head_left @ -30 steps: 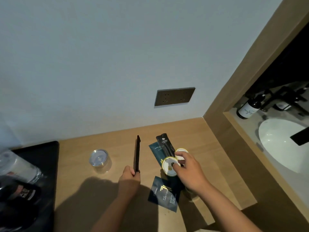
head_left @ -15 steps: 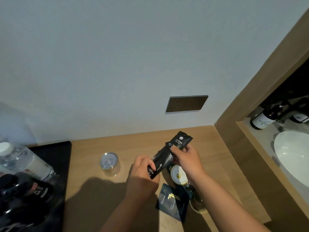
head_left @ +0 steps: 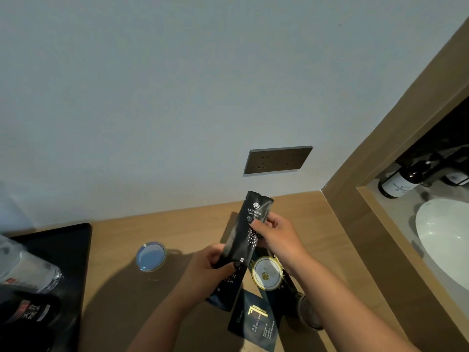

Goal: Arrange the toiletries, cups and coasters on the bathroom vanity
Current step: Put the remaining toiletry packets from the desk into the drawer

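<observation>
Both hands hold a long black toiletry packet (head_left: 250, 226) above the wooden counter (head_left: 177, 229). My left hand (head_left: 210, 265) grips its lower end and my right hand (head_left: 275, 236) pinches its upper half. Below it lie a dark toothbrush packet (head_left: 229, 285), a round white coaster with a gold rim (head_left: 267, 273) and a dark blue packet with gold print (head_left: 255, 323). A glass cup (head_left: 151, 257) stands to the left of my hands. Another cup (head_left: 308, 313) shows partly under my right forearm.
A black tray (head_left: 68, 247) at the left holds a water bottle (head_left: 22, 270) and a dark can (head_left: 28, 311). A socket plate (head_left: 278, 159) sits on the wall. At the right are a wooden frame, a white basin (head_left: 444, 240) and a dark pump bottle (head_left: 401, 181).
My right hand left the coaster and took the black packet. My left hand joined it at the lower end, and the packet now stands more upright, higher above the counter.
</observation>
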